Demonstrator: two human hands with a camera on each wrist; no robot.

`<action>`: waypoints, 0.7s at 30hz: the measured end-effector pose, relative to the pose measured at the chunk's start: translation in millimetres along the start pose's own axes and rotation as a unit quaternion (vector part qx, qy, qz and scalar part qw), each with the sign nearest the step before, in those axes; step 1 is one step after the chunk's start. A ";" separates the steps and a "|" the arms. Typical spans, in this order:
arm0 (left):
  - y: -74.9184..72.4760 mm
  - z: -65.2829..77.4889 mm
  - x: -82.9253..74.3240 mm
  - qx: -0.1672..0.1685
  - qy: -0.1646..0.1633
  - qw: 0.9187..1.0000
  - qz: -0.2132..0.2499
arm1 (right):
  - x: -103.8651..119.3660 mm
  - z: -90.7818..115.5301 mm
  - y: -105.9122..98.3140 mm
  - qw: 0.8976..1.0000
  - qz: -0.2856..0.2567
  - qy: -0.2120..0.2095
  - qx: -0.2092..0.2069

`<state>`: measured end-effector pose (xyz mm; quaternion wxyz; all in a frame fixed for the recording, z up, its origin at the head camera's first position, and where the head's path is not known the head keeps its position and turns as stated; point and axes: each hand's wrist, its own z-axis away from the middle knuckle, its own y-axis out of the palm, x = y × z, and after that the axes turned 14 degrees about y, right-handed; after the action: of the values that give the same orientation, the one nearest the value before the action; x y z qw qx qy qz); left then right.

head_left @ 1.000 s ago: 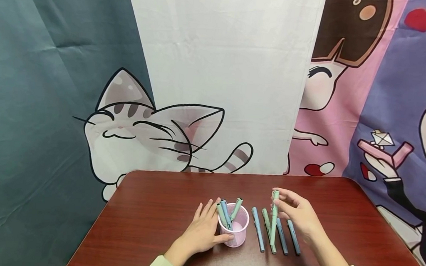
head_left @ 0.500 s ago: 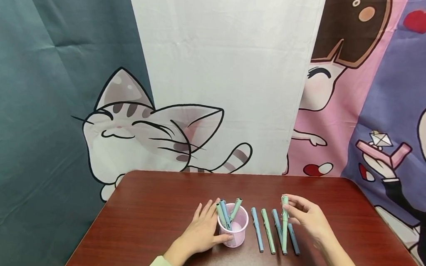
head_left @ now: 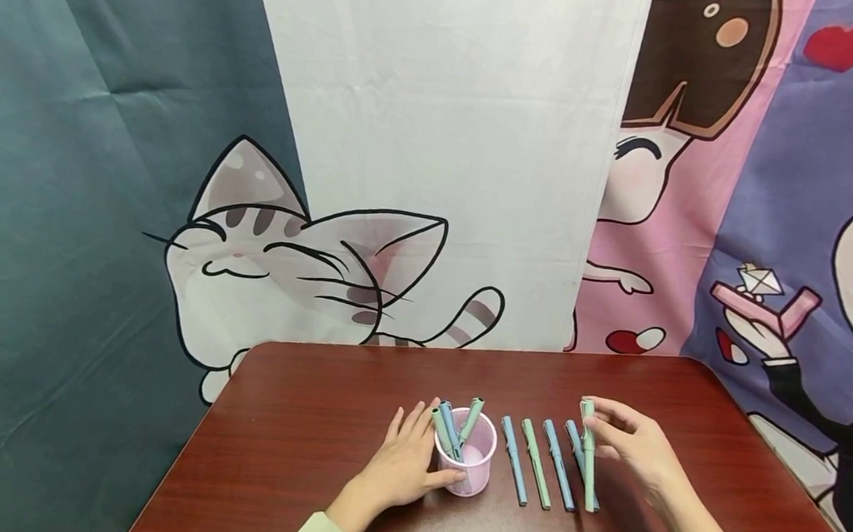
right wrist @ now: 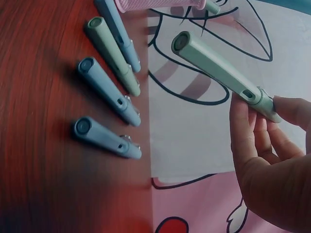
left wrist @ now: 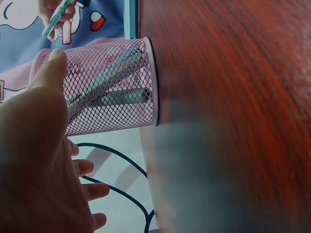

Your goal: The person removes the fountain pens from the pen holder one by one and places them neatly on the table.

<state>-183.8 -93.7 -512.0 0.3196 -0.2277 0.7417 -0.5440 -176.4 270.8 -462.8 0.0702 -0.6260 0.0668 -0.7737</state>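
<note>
My right hand (head_left: 637, 451) pinches a light green pen (head_left: 587, 466) near its clip end, thumb on one side and fingers on the other. The pen is raised over the table, and in the head view it overlaps the rightmost blue pen (head_left: 575, 443). To the left of that lie another blue pen (head_left: 559, 468), a green pen (head_left: 537, 467) and a third blue pen (head_left: 514, 463), side by side. My left hand (head_left: 397, 471) rests beside a pink mesh pen cup (head_left: 476, 477), fingers straight and spread, thumb (left wrist: 54, 68) against its wall. Three pens (head_left: 471, 420), green and blue, lean inside the cup.
The reddish-brown wooden table (head_left: 309, 424) carries the cup and pens. Behind it hangs a printed cloth (head_left: 444, 134) with a cartoon cat and figures.
My right hand has moved right with the light green pen, from over the green pen on the table to over the rightmost blue one. The left hand and cup stay put.
</note>
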 end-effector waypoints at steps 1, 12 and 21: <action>-0.3 0.2 -0.2 0.001 -0.001 1.000 -0.001 | -0.5 0.0 -1.4 1.000 0.004 -0.001 -0.001; -0.2 0.4 0.0 -0.004 0.007 1.000 -0.004 | -3.9 1.4 -17.3 1.000 0.020 0.005 -0.007; 0.2 0.5 -0.6 -0.001 0.004 1.000 0.003 | -11.6 -3.5 -26.3 1.000 0.021 0.014 -0.001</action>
<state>-183.0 -93.6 -512.1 0.3181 -0.2233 0.7445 -0.5428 -178.1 298.9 -469.7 0.0847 -0.6141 0.0819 -0.7804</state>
